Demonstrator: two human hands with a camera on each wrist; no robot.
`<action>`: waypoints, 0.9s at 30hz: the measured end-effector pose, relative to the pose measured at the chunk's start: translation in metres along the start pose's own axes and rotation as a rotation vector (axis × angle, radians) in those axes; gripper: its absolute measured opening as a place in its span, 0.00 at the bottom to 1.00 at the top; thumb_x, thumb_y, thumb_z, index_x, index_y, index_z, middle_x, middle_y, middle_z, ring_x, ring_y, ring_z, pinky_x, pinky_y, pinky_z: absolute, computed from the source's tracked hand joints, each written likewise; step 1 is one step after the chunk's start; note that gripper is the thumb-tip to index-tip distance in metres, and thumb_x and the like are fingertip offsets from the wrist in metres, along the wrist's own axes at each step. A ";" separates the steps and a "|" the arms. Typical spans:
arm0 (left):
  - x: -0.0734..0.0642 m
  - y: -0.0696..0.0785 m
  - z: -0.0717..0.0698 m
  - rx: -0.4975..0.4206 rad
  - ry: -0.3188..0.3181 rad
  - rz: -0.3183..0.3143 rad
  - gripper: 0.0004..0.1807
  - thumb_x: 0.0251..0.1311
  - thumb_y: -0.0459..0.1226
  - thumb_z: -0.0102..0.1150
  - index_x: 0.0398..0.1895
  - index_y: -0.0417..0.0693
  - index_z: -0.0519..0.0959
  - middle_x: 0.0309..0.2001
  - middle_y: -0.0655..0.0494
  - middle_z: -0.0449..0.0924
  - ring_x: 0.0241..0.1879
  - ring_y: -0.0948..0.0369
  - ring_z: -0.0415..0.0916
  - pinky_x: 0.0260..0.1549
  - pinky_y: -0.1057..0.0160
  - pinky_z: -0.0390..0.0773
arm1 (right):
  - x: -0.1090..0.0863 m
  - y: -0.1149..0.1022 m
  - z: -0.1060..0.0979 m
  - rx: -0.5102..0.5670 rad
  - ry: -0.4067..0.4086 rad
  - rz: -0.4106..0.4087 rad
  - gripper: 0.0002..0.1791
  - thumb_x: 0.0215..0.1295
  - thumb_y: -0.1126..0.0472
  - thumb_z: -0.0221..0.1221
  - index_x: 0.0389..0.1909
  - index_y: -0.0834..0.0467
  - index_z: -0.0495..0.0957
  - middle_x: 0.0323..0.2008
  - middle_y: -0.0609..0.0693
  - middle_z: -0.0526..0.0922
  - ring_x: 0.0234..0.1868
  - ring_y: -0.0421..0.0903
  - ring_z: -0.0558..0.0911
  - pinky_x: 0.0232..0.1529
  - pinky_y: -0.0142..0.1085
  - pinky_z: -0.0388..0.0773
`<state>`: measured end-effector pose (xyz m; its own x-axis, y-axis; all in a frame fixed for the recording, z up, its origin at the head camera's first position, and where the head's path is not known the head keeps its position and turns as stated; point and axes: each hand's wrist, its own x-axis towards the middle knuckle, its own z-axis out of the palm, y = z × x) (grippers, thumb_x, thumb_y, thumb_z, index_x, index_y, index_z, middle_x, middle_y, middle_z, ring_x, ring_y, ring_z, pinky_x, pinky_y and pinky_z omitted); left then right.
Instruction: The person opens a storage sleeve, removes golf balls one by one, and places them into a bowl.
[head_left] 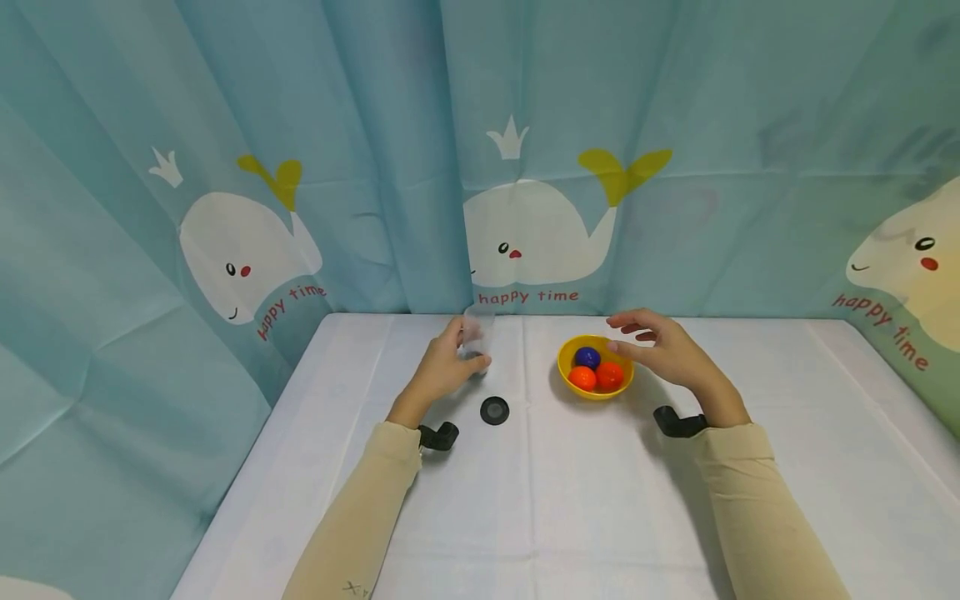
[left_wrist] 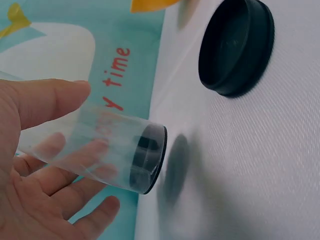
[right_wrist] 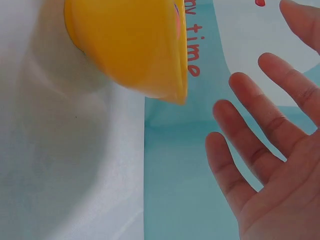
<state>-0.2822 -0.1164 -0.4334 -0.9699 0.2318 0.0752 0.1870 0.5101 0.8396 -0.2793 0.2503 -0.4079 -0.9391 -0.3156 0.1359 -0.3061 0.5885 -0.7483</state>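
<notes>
My left hand (head_left: pixel 444 364) grips a clear plastic tube (head_left: pixel 478 330) between thumb and fingers. A black base (left_wrist: pixel 150 160) closes the tube's lower end, which appears just off the white tablecloth, with a shadow beside it. Close by, on the cloth, a round black lid (head_left: pixel 494 411) lies with its hollow side up. The yellow bowl (head_left: pixel 596 394) to the right contains a blue ball (head_left: pixel 587 357) and two orange balls (head_left: pixel 582 378). Over the bowl's right rim, my right hand (head_left: pixel 667 350) hovers with fingers spread, holding nothing; the right wrist view shows it apart from the bowl.
A white cloth (head_left: pixel 465 517) covers the table. Behind and to the left hangs a light blue curtain (head_left: pixel 405 167) printed with whales, meeting the table's back edge. Black wrist mounts (head_left: pixel 678 422) sit on both wrists.
</notes>
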 end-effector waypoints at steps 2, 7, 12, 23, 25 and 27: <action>0.000 -0.003 0.000 -0.001 0.000 -0.002 0.25 0.65 0.37 0.68 0.62 0.50 0.69 0.68 0.50 0.77 0.76 0.49 0.64 0.71 0.43 0.66 | 0.000 0.000 0.000 0.000 -0.005 0.004 0.24 0.72 0.52 0.63 0.62 0.60 0.76 0.62 0.59 0.80 0.62 0.61 0.76 0.64 0.55 0.70; -0.001 -0.008 -0.001 0.020 -0.002 -0.017 0.24 0.65 0.37 0.68 0.61 0.50 0.69 0.68 0.49 0.77 0.75 0.47 0.64 0.70 0.42 0.68 | -0.002 0.000 -0.001 -0.013 -0.001 0.019 0.24 0.73 0.50 0.62 0.63 0.59 0.76 0.62 0.59 0.80 0.62 0.57 0.77 0.65 0.54 0.71; 0.000 -0.010 -0.002 0.052 0.014 -0.031 0.23 0.65 0.38 0.68 0.58 0.50 0.69 0.67 0.48 0.77 0.73 0.44 0.67 0.68 0.41 0.70 | -0.002 -0.001 -0.004 -0.016 0.014 0.030 0.25 0.73 0.48 0.61 0.64 0.58 0.75 0.62 0.60 0.80 0.62 0.56 0.76 0.66 0.54 0.70; 0.002 -0.014 -0.004 0.054 0.004 -0.056 0.27 0.66 0.39 0.67 0.64 0.49 0.68 0.64 0.49 0.79 0.68 0.47 0.71 0.66 0.44 0.72 | -0.003 0.001 -0.006 -0.035 0.025 0.033 0.24 0.75 0.49 0.59 0.64 0.60 0.75 0.61 0.58 0.81 0.61 0.54 0.77 0.62 0.44 0.73; 0.002 -0.015 -0.005 0.051 -0.005 -0.057 0.27 0.66 0.40 0.68 0.64 0.49 0.69 0.64 0.48 0.79 0.68 0.47 0.72 0.66 0.45 0.72 | -0.004 0.001 -0.006 -0.038 0.030 0.030 0.24 0.75 0.49 0.59 0.63 0.60 0.76 0.60 0.58 0.81 0.61 0.54 0.77 0.62 0.42 0.73; 0.002 -0.016 -0.007 0.049 -0.025 -0.054 0.28 0.65 0.40 0.69 0.65 0.48 0.68 0.64 0.46 0.78 0.68 0.46 0.72 0.67 0.45 0.72 | -0.005 0.001 -0.007 -0.038 0.032 0.029 0.24 0.75 0.49 0.59 0.63 0.60 0.76 0.60 0.58 0.81 0.61 0.54 0.77 0.62 0.42 0.72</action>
<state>-0.2882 -0.1297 -0.4429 -0.9747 0.2229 0.0162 0.1422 0.5625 0.8144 -0.2763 0.2573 -0.4049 -0.9521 -0.2740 0.1357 -0.2836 0.6255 -0.7269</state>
